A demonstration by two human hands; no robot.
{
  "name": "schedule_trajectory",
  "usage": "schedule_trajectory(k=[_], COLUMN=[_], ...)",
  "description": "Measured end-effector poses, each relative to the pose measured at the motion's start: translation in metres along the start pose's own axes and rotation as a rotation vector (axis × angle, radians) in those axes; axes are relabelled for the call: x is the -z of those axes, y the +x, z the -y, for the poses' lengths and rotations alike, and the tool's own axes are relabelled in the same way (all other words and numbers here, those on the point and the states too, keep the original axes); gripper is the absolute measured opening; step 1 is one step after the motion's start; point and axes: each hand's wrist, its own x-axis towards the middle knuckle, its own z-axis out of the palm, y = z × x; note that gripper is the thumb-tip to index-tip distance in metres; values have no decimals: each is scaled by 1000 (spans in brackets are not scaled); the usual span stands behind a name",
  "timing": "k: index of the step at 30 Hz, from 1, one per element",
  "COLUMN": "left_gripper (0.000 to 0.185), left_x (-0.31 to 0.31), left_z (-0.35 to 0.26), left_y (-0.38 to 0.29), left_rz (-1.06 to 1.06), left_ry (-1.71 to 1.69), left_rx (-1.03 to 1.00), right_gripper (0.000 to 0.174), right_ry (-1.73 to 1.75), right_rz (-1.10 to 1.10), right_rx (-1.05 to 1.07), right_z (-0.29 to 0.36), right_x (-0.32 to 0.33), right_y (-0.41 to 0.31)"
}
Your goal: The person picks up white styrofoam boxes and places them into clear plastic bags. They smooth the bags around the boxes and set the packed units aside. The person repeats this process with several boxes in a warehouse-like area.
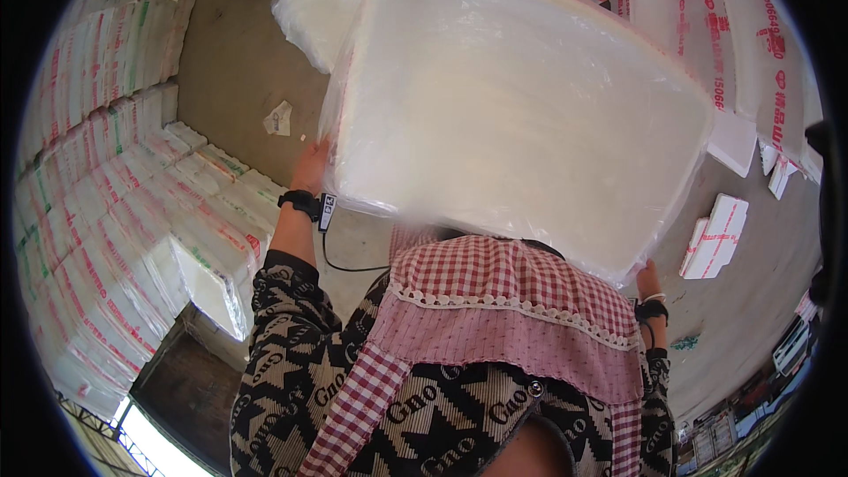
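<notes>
A large white foam box [517, 106] wrapped in clear plastic film spans the middle of the view, its broad pale face turned up towards me. My left hand [311, 164] grips its left side, with most of the fingers hidden behind the film. At the lower right corner my right hand [650, 280] holds the box, and only part of that hand shows. Each wrist carries a black strap; a small device with a cable is fixed at the left one. The near edge of the box lies close to my checked apron [477, 265].
Stacks of film-wrapped foam pieces [112, 212] rise along the left. Crumpled clear plastic [318, 6] lies beyond the box. More foam boxes with red printing [722, 33] stand at upper right. Smaller foam pieces [715, 238] and a paper scrap [278, 119] lie on the floor.
</notes>
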Motion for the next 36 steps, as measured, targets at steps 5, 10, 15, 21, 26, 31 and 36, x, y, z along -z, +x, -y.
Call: schedule_trajectory(k=[5, 10, 15, 21, 26, 31, 36], left_gripper=[35, 33, 33, 35, 24, 23, 34], left_x=[-14, -62, -102, -160, -222, -262, -259], left_z=[56, 81, 81, 93, 101, 128, 172], left_y=[-37, -75, -101, -119, -149, -159, -125], left_rz=[-43, 70, -140, 115, 181, 285, 58], left_ry=[-255, -596, -349, -435, -659, -427, 668], left_rx=[-68, -183, -114, -88, -77, -1, -467], right_gripper=[25, 25, 25, 26, 27, 24, 25], right_ry=[-372, -487, -514, -438, -222, -129, -221], right_rz=[-2, -56, -108, -147, 2, -65, -149], right_rx=[131, 308, 467, 506, 489, 452, 557], right_z=[-5, 8, 22, 42, 56, 53, 58], right_x=[-40, -58, -69, -71, -63, -66, -59], right_y=[-13, -17, -20, -22, -16, 0, 10])
